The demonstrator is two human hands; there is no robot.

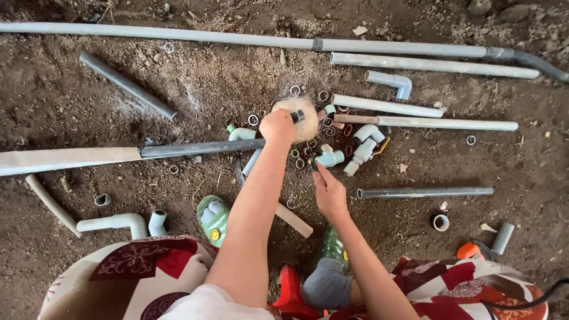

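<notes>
Far to the left of the left hand [277, 125], a short dark pipe [127, 85] is lying aslant on the dirt floor [71, 112], and a longer dark pipe [201, 148] is running in until its end is passing just under that wrist. The left hand is clenching around a small black fitting [298, 116], holding it against a round tan lump [303, 116] just beyond the knuckles. Rings [308, 148] are lying scattered between the two hands. The right hand [329, 193] is reaching forward, its fingertips pinching a small dark piece [313, 162] that I cannot make out, just beside a grey elbow [331, 158]. Right of that hand, a grey pipe [424, 192] is lying flat.
</notes>
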